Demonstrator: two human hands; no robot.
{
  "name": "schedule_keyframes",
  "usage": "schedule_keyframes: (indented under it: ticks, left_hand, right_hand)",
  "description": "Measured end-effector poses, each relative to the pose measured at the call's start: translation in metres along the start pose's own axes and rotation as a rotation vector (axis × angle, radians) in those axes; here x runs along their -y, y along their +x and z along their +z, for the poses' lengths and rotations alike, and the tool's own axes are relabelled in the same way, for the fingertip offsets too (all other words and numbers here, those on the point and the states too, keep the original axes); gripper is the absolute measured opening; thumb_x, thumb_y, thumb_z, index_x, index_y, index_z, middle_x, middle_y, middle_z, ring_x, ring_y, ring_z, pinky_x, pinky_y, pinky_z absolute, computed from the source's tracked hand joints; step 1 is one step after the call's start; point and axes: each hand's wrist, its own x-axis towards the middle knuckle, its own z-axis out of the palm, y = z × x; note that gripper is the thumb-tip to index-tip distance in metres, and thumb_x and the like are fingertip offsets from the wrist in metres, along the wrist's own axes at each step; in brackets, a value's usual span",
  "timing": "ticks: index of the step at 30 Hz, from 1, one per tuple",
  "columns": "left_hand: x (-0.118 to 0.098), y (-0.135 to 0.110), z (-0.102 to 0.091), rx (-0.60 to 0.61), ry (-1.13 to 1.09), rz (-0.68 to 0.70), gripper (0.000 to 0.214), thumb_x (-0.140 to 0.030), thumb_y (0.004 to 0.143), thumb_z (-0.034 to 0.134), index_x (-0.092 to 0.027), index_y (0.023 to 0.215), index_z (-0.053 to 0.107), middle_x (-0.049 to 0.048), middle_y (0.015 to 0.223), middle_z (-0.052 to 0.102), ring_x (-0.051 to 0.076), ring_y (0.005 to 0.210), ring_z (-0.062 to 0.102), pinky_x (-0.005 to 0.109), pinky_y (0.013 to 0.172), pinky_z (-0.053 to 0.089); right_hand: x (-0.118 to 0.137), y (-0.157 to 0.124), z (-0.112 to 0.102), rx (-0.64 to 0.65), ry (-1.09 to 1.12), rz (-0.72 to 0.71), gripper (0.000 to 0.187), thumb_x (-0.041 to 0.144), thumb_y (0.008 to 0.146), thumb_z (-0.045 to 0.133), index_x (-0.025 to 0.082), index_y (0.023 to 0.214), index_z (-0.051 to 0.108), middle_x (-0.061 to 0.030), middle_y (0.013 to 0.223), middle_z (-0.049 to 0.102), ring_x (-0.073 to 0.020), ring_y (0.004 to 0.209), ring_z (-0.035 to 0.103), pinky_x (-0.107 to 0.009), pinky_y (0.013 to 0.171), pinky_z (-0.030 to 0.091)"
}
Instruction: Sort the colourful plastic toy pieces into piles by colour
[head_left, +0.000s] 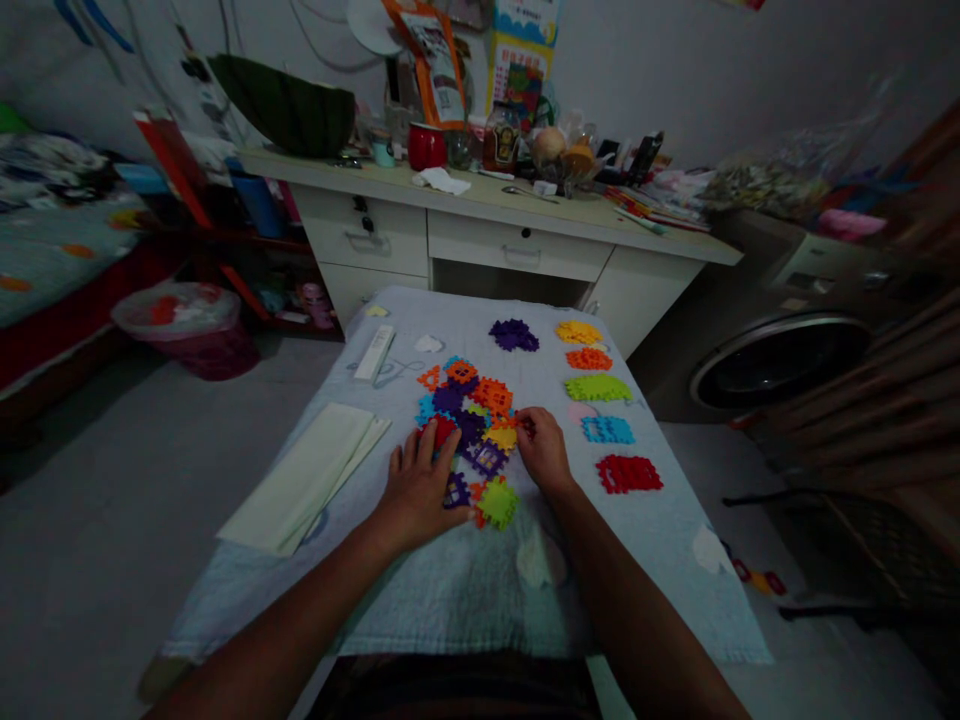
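Note:
A mixed heap of toothed plastic building pieces lies mid-table, with a purple window piece [487,458] and a green square piece [497,503] at its near side. My left hand [412,495] rests with fingers spread on the heap's left edge, fingertips against a red piece [442,431]. At the right edge, the fingers of my right hand [544,450] are pinched on an orange piece [507,421], partly hidden. Sorted groups line the right: yellow [577,332], orange [589,358], green [597,388], blue [608,430] and red [628,474]. Purple pieces [514,335] lie further back.
Folded pale paper [300,480] and a narrow white box [373,354] lie on the cloth-covered table [450,600], left of the heap. Behind it stands a cluttered cabinet [517,245]. A washing machine [750,310] is at right, a pink bin [195,340] at left.

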Motion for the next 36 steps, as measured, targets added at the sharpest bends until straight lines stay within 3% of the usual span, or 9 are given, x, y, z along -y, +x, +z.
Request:
schedule_keyframes:
  ticks: [8,14,19,23,27,32,36]
  left_hand:
    - [0.014,0.024,0.009,-0.158,-0.06,0.161,0.082,-0.051,0.078,0.067,-0.023,0.149,0.035,0.0177,0.158,0.025,0.042,0.142,0.027,0.058,0.112,0.029]
    - [0.02,0.034,0.016,-0.349,-0.169,0.242,0.081,-0.057,0.082,0.062,-0.023,0.149,0.033,0.0172,0.152,0.034,0.037,0.138,0.036,0.054,0.111,0.034]
    - [0.026,0.033,0.01,-0.485,-0.249,0.209,0.061,-0.047,0.091,0.053,-0.021,0.143,0.04,0.0146,0.142,0.046,0.031,0.132,0.043,0.049,0.11,0.036]
    - [0.034,0.037,0.009,-0.525,-0.322,0.145,0.047,-0.045,0.093,0.049,-0.018,0.13,0.053,0.0142,0.131,0.054,0.03,0.125,0.049,0.048,0.107,0.039]
    - [0.039,0.042,0.012,-0.51,-0.39,0.102,0.044,-0.046,0.093,0.048,-0.017,0.125,0.056,0.0137,0.128,0.056,0.029,0.121,0.051,0.048,0.106,0.04]
    - [0.041,0.044,0.014,-0.476,-0.421,0.072,0.043,-0.046,0.091,0.05,-0.018,0.123,0.056,0.0129,0.129,0.055,0.028,0.123,0.051,0.047,0.107,0.04]
    - [0.042,0.046,0.015,-0.464,-0.399,0.075,0.043,-0.045,0.09,0.051,-0.018,0.123,0.056,0.0128,0.127,0.057,0.029,0.12,0.053,0.047,0.105,0.042]
  right_hand:
    - [-0.004,0.019,-0.028,-0.136,0.066,0.016,0.011,0.019,0.077,0.051,0.019,0.079,0.062,-0.0041,0.08,0.063,-0.0179,0.075,0.056,-0.03,0.072,0.046]
    - [-0.055,0.074,-0.072,-0.278,0.055,0.213,0.013,0.024,0.072,0.056,0.017,0.077,0.066,-0.0047,0.077,0.068,-0.0181,0.07,0.059,-0.031,0.07,0.047]
    - [-0.099,0.121,-0.1,-0.348,-0.123,0.385,0.013,0.019,0.068,0.058,0.016,0.074,0.069,-0.0074,0.078,0.071,-0.0193,0.072,0.062,-0.03,0.071,0.046]
    - [-0.118,0.144,-0.105,-0.346,-0.188,0.473,0.015,0.015,0.07,0.055,0.016,0.076,0.07,-0.0093,0.081,0.072,-0.0195,0.075,0.063,-0.03,0.071,0.046]
    - [-0.127,0.157,-0.101,-0.326,-0.231,0.525,0.017,0.013,0.07,0.052,0.017,0.073,0.069,-0.0097,0.079,0.072,-0.0228,0.08,0.065,-0.033,0.076,0.048]
    - [-0.129,0.155,-0.099,-0.286,-0.265,0.539,0.024,0.009,0.067,0.047,0.015,0.072,0.069,-0.0135,0.083,0.072,-0.0287,0.09,0.067,-0.042,0.087,0.047]
    - [-0.121,0.146,-0.101,-0.273,-0.27,0.506,0.029,0.01,0.067,0.048,0.014,0.083,0.072,-0.0144,0.093,0.072,-0.029,0.097,0.065,-0.043,0.094,0.046]
